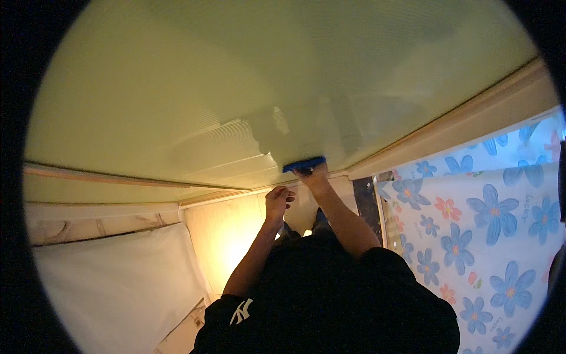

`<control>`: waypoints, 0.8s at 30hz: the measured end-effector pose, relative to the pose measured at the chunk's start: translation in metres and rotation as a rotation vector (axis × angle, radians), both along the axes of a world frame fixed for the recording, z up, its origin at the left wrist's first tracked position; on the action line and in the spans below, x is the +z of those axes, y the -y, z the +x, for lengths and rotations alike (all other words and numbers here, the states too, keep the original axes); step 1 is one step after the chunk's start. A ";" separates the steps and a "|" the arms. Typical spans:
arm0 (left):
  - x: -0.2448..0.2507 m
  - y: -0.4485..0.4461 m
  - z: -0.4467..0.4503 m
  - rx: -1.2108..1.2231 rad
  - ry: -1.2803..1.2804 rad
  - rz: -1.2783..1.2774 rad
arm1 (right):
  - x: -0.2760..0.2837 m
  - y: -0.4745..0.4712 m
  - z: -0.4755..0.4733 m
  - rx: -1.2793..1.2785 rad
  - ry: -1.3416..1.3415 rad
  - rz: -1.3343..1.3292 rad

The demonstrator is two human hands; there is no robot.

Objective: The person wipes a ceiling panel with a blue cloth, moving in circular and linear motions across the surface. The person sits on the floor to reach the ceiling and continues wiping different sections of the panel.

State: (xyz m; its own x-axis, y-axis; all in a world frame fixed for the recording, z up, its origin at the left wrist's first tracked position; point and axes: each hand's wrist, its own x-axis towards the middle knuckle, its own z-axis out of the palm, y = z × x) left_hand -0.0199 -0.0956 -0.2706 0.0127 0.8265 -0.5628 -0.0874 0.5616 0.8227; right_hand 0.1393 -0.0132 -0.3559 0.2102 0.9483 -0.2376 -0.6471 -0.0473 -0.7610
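My right hand (315, 173) grips a blue flat tool (304, 164), whose exact kind I cannot tell, its long edge against a large glossy pale green surface (177, 97). Fine ribbed lines and shiny reflections show on that surface. To the left of the tool, my left hand (278, 202) is raised near the lower edge of the green surface, with its fingers loosely curled and apart and nothing visible in them.
A wooden strip (446, 117) borders the green surface at the right; another trim strip (132, 178) runs at the left. A flower-patterned sheet (482, 230) hangs at the right, a plain pale sheet (119, 274) at the left. Warm light falls on a pale panel (221, 221).
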 end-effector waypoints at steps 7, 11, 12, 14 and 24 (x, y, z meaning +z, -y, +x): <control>0.057 -0.014 -0.020 0.326 -0.103 0.487 | 0.207 0.016 -0.074 0.017 -0.770 -0.454; 0.040 -0.011 -0.038 0.352 -0.049 0.367 | 0.142 0.001 -0.086 -0.031 -0.687 -0.518; 0.032 -0.006 -0.044 0.333 -0.068 0.264 | 0.115 -0.003 -0.086 -0.054 -0.680 -0.550; 0.023 0.005 -0.047 0.284 -0.038 0.130 | 0.026 -0.015 -0.068 -0.071 -0.731 -0.510; 0.012 0.027 -0.080 0.409 -0.024 0.144 | 0.195 0.015 -0.141 0.050 -0.752 -0.429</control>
